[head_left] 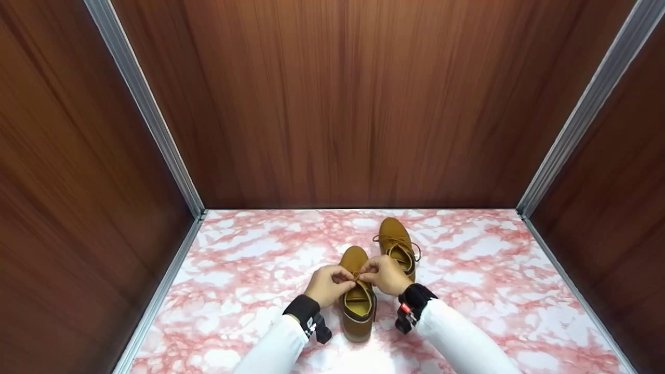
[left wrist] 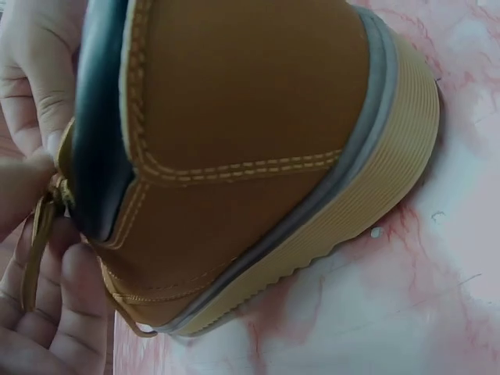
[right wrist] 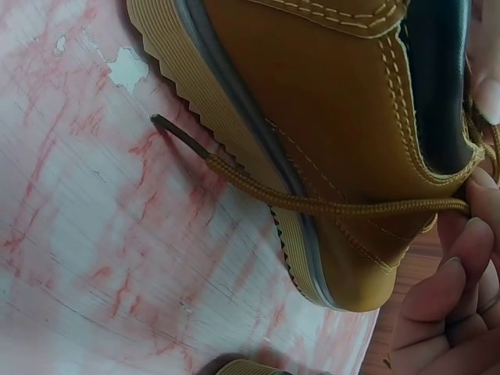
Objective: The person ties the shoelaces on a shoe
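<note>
A tan-brown lace-up shoe (head_left: 355, 257) stands on the floor, toe pointing away from me, with both hands meeting over its lacing. My left hand (head_left: 327, 284) pinches the shoelace between thumb and fingers at the shoe's throat; a loop of shoelace (left wrist: 37, 258) hangs by its fingers in the left wrist view. From the other side, my right hand (head_left: 388, 275) pinches the same shoelace, its fingertips close to the left ones. One loose lace end (right wrist: 336, 208) runs from the right fingers across the shoe's side, its dark tip over the floor. Fingers partly hide the knot area.
The matching shoe (head_left: 393, 230) stands just ahead and to the right, its laces spread to both sides, its heel partly behind my right hand. The pink-and-white marbled surface (head_left: 249, 270) is enclosed by wood-grain panels (head_left: 332, 104) with metal edge strips (head_left: 156, 114).
</note>
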### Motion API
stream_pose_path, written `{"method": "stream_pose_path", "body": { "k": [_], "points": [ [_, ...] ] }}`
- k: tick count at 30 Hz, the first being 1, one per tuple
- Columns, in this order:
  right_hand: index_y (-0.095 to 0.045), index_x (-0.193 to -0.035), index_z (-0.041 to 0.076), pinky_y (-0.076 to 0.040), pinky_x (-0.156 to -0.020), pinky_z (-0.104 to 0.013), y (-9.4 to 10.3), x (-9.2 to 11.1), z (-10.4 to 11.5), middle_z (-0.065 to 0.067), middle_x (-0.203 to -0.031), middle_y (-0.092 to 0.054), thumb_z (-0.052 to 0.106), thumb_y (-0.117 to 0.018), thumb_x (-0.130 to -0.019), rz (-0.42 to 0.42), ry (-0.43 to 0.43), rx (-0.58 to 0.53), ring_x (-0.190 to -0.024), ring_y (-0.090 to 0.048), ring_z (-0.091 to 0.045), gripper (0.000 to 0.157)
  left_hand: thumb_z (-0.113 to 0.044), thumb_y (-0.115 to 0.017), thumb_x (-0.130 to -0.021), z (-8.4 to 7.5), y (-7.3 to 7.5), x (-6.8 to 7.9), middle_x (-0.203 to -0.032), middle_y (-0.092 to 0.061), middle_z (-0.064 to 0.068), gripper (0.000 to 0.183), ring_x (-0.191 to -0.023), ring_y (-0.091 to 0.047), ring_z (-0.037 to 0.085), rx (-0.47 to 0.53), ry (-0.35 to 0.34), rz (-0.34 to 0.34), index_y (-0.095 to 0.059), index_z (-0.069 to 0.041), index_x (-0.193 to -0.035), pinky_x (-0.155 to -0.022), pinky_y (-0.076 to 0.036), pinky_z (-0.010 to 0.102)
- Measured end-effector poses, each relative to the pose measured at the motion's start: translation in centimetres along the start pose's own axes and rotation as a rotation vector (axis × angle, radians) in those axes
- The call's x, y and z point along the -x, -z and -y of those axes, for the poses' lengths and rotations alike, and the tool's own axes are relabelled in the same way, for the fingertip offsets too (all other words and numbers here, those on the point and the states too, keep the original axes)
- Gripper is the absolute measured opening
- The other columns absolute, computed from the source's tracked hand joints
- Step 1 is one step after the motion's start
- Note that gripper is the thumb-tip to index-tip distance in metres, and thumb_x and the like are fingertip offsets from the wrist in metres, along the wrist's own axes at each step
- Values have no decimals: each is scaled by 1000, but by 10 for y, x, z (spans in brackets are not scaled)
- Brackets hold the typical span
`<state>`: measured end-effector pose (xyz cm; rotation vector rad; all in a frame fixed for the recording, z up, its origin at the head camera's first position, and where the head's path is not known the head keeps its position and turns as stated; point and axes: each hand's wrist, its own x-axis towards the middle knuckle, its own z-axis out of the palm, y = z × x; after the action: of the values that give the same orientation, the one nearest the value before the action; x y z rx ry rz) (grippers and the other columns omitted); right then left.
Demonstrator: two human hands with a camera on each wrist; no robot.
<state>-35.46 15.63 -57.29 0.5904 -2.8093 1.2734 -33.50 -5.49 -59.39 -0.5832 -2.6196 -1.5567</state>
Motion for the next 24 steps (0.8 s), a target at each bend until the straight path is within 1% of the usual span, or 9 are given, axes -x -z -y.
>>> {"method": "stream_pose_path", "body": {
  "k": [2,4,7,10,14,17,20,22,24],
  "points": [
    [-79,-85,7,-48,-62,-17,0,0,-1,-6,-79,-77,9,-83,-86,-6,3,-2,-68,-59,-4,5,-16,-77,-94,0,2,1,-92,-79,7,7,-78,-66,6,21,7,-6,-80,-10,-94,-74,-55,19],
    [-79,-85,7,-48,-61,-17,0,0,0,-6,-79,-77,9,-83,-86,-8,1,-10,-67,-59,-4,5,-18,-72,-98,0,3,0,-91,-78,8,12,-77,-66,6,73,43,-10,-79,-8,-96,-73,-55,20],
    [-79,-84,7,-48,-61,-17,0,1,1,-6,-79,-77,9,-84,-86,-9,-8,-20,-67,-59,-4,6,-18,-66,-102,0,6,-2,-88,-78,13,17,-74,-68,10,159,116,-21,-74,-3,-99,-71,-55,23],
    [-78,-84,5,-48,-61,-17,0,1,1,-8,-80,-77,8,-83,-86,-5,-16,-34,-67,-59,-5,6,-14,-67,-102,-1,6,-5,-87,-77,15,14,-74,-72,19,215,176,-15,-71,-1,-100,-71,-59,28],
    [-78,-84,4,-48,-61,-16,0,0,2,-8,-80,-76,7,-82,-87,0,-24,-44,-68,-59,-4,6,-12,-70,-98,-3,5,-8,-85,-77,12,11,-76,-74,26,188,193,15,-74,-2,-98,-67,-58,25],
    [-79,-84,4,-48,-61,-16,0,0,3,-8,-81,-76,7,-82,-87,2,-28,-45,-67,-59,-4,5,-14,-72,-97,-3,4,-10,-85,-77,9,12,-78,-74,27,134,180,34,-77,-3,-97,-63,-53,18],
    [-79,-84,4,-48,-61,-16,0,0,4,-8,-80,-77,7,-82,-87,7,-39,-46,-67,-59,-3,5,-15,-72,-97,-3,3,-12,-86,-78,10,13,-79,-74,30,89,161,50,-79,-5,-97,-62,-51,18],
    [-79,-84,4,-47,-61,-16,0,0,4,-8,-79,-77,8,-82,-87,4,-42,-42,-66,-58,-2,6,-15,-71,-98,-3,3,-13,-87,-78,11,13,-81,-74,31,83,152,61,-79,-5,-97,-63,-52,17],
    [-79,-84,5,-47,-60,-16,0,0,4,-7,-78,-76,9,-82,-87,-1,-49,-31,-65,-58,-1,6,-13,-71,-98,-3,2,-13,-87,-78,13,12,-79,-73,28,82,135,69,-79,-4,-98,-63,-52,18]
  ]
}}
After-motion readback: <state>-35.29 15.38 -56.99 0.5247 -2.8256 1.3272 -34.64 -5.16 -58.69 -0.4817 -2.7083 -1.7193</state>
